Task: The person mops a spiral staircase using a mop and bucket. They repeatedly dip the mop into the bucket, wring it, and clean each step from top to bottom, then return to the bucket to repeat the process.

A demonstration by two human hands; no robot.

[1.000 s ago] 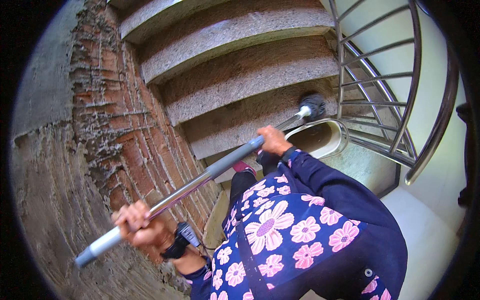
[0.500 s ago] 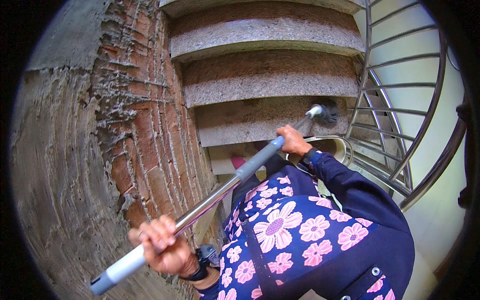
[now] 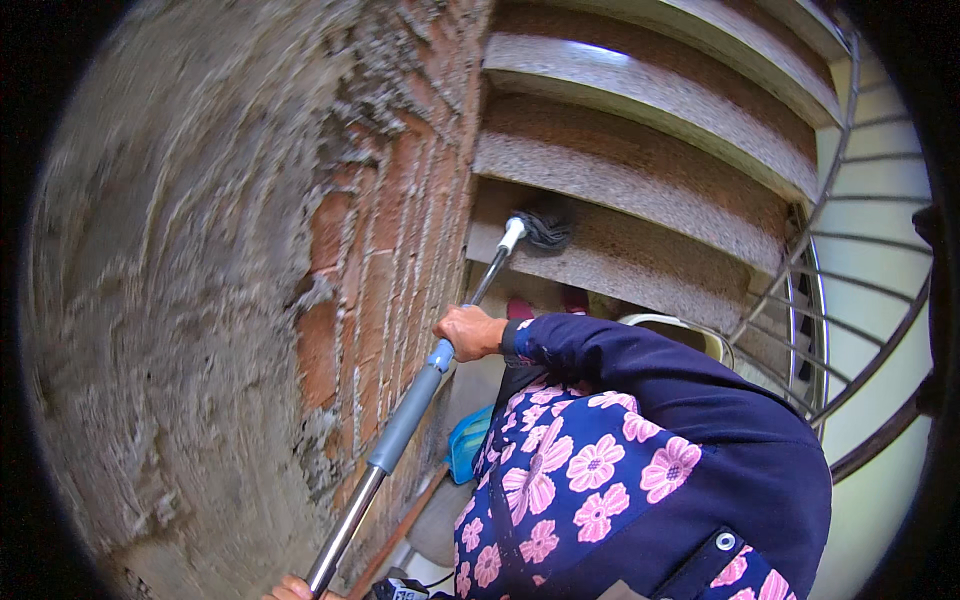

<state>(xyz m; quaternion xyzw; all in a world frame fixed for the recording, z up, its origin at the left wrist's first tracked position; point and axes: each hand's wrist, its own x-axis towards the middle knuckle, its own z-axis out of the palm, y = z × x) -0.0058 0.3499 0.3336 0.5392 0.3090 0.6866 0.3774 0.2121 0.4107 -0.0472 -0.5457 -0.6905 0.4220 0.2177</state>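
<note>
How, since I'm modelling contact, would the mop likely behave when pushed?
The mop pole should stay stiff, running nearly straight between the left hand and right hand. Its gray string head is probably floppy, with loose-looking strands bunched on the step. The bare metal may be slippery, being smooth and shiny.

A dark mop head [image 3: 546,232] lies on a speckled stair step [image 3: 645,270].

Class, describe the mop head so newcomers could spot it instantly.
Find the stairs beside the rough brick wall. On a lower step near the wall, the mop head sits at the far end of the pole gripped by the right hand. It alone is dark and stringy against the speckled steps.
</note>
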